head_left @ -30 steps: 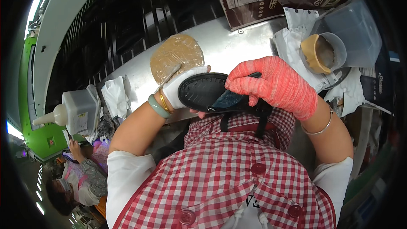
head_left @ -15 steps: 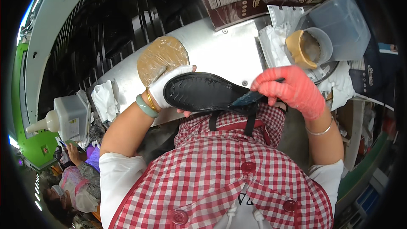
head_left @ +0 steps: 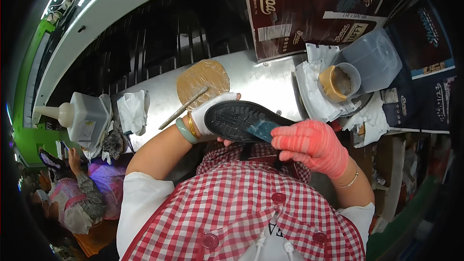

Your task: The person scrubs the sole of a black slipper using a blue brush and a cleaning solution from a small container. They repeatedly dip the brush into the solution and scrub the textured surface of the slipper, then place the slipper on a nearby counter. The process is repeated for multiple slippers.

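Observation:
My left hand (head_left: 202,115), in a white fingertip-free glove, grips a black shoe sole (head_left: 226,118) from beneath and around its wide end. The sole's hollow, ridged side faces up. In my right hand (head_left: 313,146), covered by a red knit glove, is a brush with blue bristles (head_left: 261,129). Its bristles lie on the middle of the sole; my fingers hide most of the handle. Just beyond my left hand, a round tan disc wrapped in film (head_left: 205,78) lies on the metal surface, with a thin stick (head_left: 183,108) across its edge.
To the right stand a plastic cup with a yellowish piece on its rim (head_left: 355,76), a clear container (head_left: 379,60) and white packets (head_left: 309,89). A maroon carton (head_left: 309,24) is behind. A nozzle bottle (head_left: 87,118) stands left, near a seated person (head_left: 84,193).
The brush has moved from the sole's narrow right end to its middle, and my right hand has come lower and inward. The view has shifted, and the stick by the disc now shows.

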`<action>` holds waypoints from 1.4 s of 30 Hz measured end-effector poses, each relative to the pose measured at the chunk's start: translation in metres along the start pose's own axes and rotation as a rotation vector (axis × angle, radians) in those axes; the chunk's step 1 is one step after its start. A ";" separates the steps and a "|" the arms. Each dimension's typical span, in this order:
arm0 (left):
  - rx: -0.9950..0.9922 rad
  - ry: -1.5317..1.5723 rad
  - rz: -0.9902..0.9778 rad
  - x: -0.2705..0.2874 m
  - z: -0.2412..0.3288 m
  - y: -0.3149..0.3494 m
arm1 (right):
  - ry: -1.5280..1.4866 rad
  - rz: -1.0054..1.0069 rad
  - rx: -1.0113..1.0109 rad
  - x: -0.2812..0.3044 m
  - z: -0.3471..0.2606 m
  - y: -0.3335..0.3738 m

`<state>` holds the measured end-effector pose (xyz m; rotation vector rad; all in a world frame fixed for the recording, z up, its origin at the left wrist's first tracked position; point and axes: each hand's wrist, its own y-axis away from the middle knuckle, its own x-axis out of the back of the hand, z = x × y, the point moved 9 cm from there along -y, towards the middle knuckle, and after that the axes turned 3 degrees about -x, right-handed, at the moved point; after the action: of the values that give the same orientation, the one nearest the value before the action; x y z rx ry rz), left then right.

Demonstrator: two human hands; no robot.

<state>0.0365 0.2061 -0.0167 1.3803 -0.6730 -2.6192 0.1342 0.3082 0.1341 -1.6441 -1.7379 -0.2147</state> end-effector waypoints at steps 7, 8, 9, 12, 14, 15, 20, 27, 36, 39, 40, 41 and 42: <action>-0.185 0.062 0.010 -0.026 0.006 0.026 | 0.022 0.591 -0.016 0.074 -0.031 0.035; -0.217 0.096 -0.035 -0.039 0.010 0.028 | -0.077 0.766 -0.039 0.080 -0.024 0.052; -0.294 0.034 -0.076 -0.054 0.019 0.031 | -0.057 0.855 0.021 0.084 -0.023 0.066; -0.563 -0.194 -0.246 -0.101 0.053 0.059 | 0.006 1.085 0.139 0.091 -0.018 0.098; -0.753 -0.217 -0.218 -0.133 0.090 0.088 | -0.051 1.154 0.115 0.096 -0.019 0.106; -0.816 -0.143 -0.208 -0.149 0.113 0.103 | -0.063 1.198 0.115 0.097 -0.016 0.109; -1.286 -0.106 0.036 -0.145 0.281 0.135 | -0.156 1.263 0.017 0.092 -0.013 0.092; -0.941 -0.687 0.200 -0.169 0.226 0.073 | -0.229 1.281 -0.149 0.089 0.002 0.113; -0.348 -1.911 1.895 0.036 0.520 0.303 | -0.374 1.351 -0.472 0.119 0.021 0.132; -0.101 -1.926 1.836 0.101 0.556 0.304 | -0.344 1.420 -0.523 0.138 0.026 0.149; 0.042 -1.895 1.877 0.103 0.553 0.304 | -0.273 1.408 -0.550 0.144 0.026 0.152; -0.011 -1.835 1.906 0.099 0.551 0.295 | -0.264 1.420 -0.583 0.148 0.027 0.156; -0.058 -1.754 1.957 0.097 0.545 0.297 | -0.267 1.415 -0.602 0.153 0.030 0.157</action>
<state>-0.4920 0.0927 0.3039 -1.4541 -0.9635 -1.1562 0.2786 0.4747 0.1483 -3.0111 -0.2826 0.1974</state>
